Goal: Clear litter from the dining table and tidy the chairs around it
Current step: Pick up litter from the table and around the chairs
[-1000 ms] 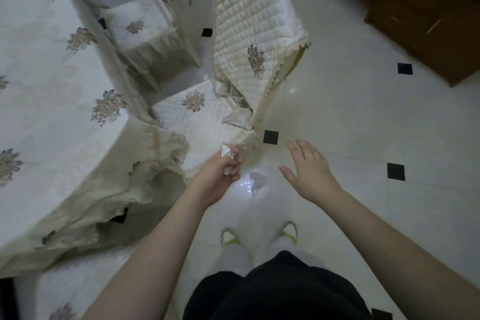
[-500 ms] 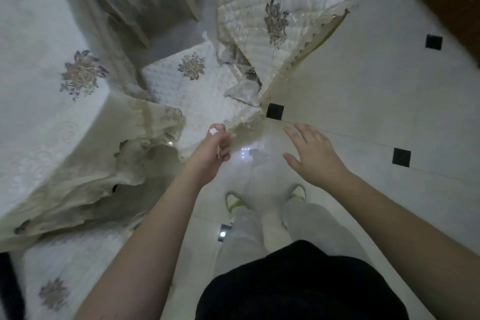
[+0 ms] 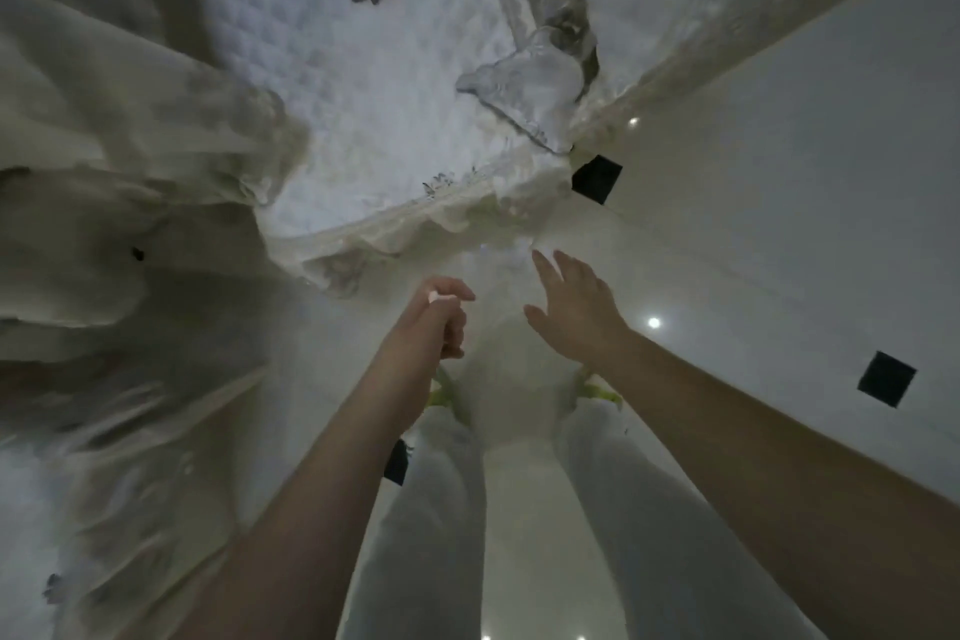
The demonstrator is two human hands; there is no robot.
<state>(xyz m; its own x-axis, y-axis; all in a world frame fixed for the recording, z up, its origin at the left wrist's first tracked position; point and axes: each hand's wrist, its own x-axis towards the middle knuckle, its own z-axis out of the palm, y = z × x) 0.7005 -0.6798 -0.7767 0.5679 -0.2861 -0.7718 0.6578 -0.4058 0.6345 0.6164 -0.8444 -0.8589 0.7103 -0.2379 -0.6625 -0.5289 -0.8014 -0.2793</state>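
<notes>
At nine o'clock the table point(image 3: 78, 130) cloth hangs in folds beside the chair point(image 3: 374, 83) seat at twelve. Below it, the left hand point(image 3: 441, 317) curls round a white paper scrap point(image 3: 435, 297). At one o'clock of it, the right hand point(image 3: 571, 307) spreads wide above the floor point(image 3: 779, 203).

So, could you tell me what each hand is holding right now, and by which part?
The left hand pinches a small white scrap of litter; only its tip shows above the curled fingers. The right hand is open and holds nothing.
</notes>
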